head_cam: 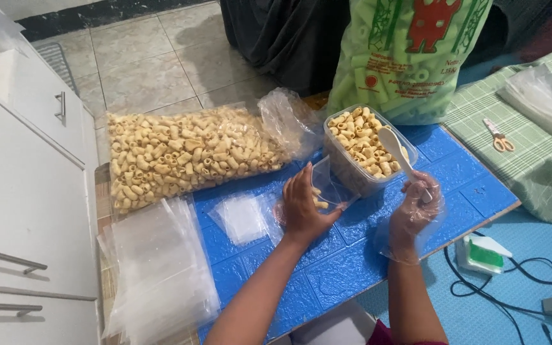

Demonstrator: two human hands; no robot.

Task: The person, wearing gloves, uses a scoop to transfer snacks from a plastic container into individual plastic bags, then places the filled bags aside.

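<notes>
Evidently, only a few tube snacks lay in the small clear plastic pouch [328, 186] pinched open by the left hand [303, 207], while the gloved right hand [415, 207] was closed round a white plastic scoop [396, 151] over the nearly full clear plastic tub [365, 150].

place: home floor used for snack packing | floor: beige tiles [148, 64] | furniture: white cabinet [27, 191] with metal handles | work surface: blue foam mat [352, 255] | supplies: stack of clear plastic bags [161, 275], bulk bag of tube snacks [186, 153] (domestic, not a shop)
</notes>
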